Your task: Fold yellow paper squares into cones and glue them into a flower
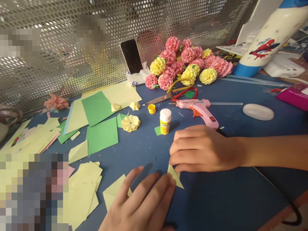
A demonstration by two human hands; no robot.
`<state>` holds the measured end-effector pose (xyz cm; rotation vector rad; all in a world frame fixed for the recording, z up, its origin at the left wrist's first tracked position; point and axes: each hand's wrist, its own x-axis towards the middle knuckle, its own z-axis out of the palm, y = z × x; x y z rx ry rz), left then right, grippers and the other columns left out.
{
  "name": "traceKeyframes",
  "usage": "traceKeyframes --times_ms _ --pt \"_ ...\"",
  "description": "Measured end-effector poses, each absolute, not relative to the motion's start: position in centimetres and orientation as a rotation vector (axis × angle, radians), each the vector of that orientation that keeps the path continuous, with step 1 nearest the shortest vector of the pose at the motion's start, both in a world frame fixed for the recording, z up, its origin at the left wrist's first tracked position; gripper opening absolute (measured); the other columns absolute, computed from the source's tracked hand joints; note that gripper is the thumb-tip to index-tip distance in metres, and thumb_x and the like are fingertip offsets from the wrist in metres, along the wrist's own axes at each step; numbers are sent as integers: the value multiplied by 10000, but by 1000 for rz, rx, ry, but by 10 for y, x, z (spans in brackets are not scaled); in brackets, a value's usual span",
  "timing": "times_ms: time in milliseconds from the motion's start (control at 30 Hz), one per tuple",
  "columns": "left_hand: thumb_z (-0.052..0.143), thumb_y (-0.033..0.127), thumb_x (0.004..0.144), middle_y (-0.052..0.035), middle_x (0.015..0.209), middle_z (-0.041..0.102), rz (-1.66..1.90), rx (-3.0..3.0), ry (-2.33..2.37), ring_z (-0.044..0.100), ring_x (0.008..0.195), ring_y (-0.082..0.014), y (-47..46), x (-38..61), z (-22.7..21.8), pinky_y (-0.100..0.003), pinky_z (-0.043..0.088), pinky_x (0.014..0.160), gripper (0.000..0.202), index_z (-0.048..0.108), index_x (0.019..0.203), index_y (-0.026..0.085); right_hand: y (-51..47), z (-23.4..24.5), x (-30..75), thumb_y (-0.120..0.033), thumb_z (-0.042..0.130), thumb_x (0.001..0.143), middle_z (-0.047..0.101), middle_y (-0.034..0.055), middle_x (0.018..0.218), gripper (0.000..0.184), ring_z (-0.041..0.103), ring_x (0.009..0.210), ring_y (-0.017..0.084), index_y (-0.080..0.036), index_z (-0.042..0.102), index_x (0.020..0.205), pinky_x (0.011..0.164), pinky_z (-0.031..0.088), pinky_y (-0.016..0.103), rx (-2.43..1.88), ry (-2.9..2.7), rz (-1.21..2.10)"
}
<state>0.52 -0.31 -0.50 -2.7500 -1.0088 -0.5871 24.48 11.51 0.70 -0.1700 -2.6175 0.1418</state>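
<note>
A small piece of pale yellow paper (177,181), folded to a pointed shape, lies on the blue table between my hands. My right hand (204,149) has its fingers curled down and closed on the paper's upper part, hiding it. Stretched out and slightly spread, the fingers of my left hand (146,200) touch the paper's left edge with their tips; the thumb is mostly hidden. Partly beneath the left hand is another yellow sheet (113,192). A glue bottle (165,122) with a white top stands just beyond, near its yellow cap (151,109).
A pink glue gun (198,107) and open scissors (166,97) lie farther back. Behind them are pink and yellow paper flowers (187,61) and a propped phone (132,56). Stacked yellow sheets (81,189) and green paper (103,134) lie left. A white oval object (258,112) sits right.
</note>
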Motion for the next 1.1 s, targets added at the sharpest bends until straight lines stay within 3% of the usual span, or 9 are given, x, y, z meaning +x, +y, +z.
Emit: traceKeyframes --times_ms 100,333,500,667,967,1100 --pt "417 506 1010 -18 1045 724 -567 -2739 -1073 602 1051 -163 -6 5 -6 -373 108 1232 445 696 1209 221 106 5 239 -302 536 998 643 43 954 188 528 837 158 -154 651 977 752 433 286 -285 -2676 332" --pt "452 460 1012 -12 998 720 -682 -2729 -1158 627 967 -153 -8 5 -9 -346 147 1211 395 714 1168 210 98 4 233 -225 525 1001 621 24 884 162 510 788 139 -163 622 887 714 415 253 -325 -2661 474" --pt "467 438 1014 4 986 732 -697 -2722 -1176 644 939 -143 -7 6 -6 -341 170 1200 369 721 1145 205 100 5 238 -123 402 1020 649 18 856 284 520 761 143 -168 628 853 676 395 281 -212 -2698 203" --pt "499 437 1001 2 986 732 -713 -2730 -1174 648 928 -143 -7 5 -6 -345 188 1197 362 718 1156 195 101 9 239 -126 457 999 655 -6 800 281 532 735 139 -179 618 775 582 341 291 -89 -2704 -37" --pt "486 419 1013 -8 1170 737 -682 -2747 -1056 656 1008 -148 -8 4 -6 -350 151 1223 375 717 1139 152 94 16 241 -124 479 971 671 33 829 281 564 780 176 -175 671 771 610 371 328 -72 -2717 -204" --pt "382 246 1055 -17 1225 714 -535 -2713 -930 650 1040 -143 -11 0 -2 -351 189 1214 358 717 1137 152 86 18 243 -100 426 969 661 48 820 333 536 738 179 -171 661 744 640 355 341 -113 -2745 -183"
